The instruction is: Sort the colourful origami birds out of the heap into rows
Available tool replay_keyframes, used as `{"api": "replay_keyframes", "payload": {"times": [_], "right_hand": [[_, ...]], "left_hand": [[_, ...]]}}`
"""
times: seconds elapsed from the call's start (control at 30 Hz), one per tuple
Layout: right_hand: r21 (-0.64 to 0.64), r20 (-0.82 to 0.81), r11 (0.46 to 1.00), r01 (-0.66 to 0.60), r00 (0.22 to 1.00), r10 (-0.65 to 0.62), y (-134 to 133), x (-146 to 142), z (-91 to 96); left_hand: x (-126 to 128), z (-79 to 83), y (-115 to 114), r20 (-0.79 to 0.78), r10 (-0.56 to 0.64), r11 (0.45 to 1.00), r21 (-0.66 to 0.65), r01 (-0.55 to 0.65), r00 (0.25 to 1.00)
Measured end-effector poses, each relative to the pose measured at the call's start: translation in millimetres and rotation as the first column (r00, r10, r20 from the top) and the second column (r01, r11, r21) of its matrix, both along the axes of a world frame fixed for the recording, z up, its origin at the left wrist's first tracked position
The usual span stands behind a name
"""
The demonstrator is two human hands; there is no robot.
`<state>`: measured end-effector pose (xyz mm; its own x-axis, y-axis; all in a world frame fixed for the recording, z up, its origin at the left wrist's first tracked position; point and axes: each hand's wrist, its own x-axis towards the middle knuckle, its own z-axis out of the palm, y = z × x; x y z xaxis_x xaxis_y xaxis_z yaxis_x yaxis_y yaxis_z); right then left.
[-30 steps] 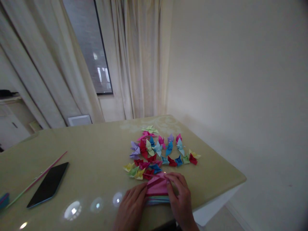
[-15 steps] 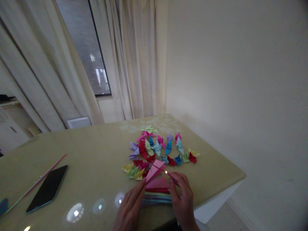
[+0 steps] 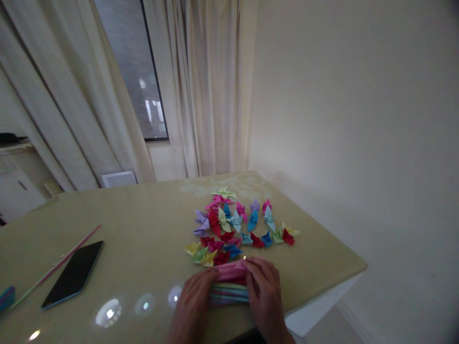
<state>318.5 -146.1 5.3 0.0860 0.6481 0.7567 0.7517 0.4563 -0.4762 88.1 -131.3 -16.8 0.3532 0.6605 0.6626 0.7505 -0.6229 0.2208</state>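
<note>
A: Hands?
B: Left hand (image 3: 193,301), right hand (image 3: 263,291) – both nearly flat, fingertips pressing the folded pink paper (image 3: 231,271), gripping nothing.
A: Paper where?
B: Just on the person's side of the origami cranes (image 3: 236,224) – atop a paper stack (image 3: 227,292).

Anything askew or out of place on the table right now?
Nothing stands out. The left hand and right hand press the pink paper on the coloured sheet stack; paper cranes cluster beyond it.

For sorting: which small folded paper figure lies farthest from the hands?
The pale green folded paper figure at the cluster's far edge; the rest lie nearer the left hand and right hand.
</note>
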Motion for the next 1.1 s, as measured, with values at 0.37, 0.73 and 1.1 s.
{"api": "replay_keyframes", "payload": {"times": [0.37,0.73,1.1], "right_hand": [[-0.160,0.073,0.983,-0.085,0.993,0.098,3,-5,2.4],[-0.249,0.161,0.956,-0.154,0.967,0.197,1,-11,12.2],[-0.238,0.261,0.968,-0.084,0.954,0.147,2,-16,4.9]], "left_hand": [[10,4.4,-4,0.125,0.118,0.916,-0.396,-0.059,0.985],[6,-14.9,-6,0.012,0.127,0.958,-0.261,-0.119,0.992],[7,-10.8,-4,-0.181,0.009,0.982,-0.184,-0.042,0.983]]}}
